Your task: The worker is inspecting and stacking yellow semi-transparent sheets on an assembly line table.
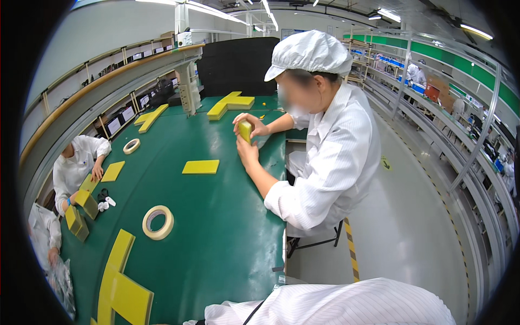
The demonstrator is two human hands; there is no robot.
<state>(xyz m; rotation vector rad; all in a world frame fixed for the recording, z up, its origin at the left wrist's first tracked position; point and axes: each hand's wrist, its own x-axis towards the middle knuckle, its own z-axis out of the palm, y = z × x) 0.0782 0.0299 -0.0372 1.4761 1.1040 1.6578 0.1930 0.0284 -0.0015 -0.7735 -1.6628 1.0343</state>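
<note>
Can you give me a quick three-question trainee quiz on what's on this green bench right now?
1. True or false: the tape roll nearest the camera stands on edge on the green table.
2. What does the co-worker in the white cap hold between both hands? A) a yellow block B) a tape roll C) a black glove
3. Fill in: the flat yellow pad in mid-table lies ____ the co-worker's hands.

Key: 1 false, it lies flat. 2 A, the yellow block. 3 apart from.
</note>
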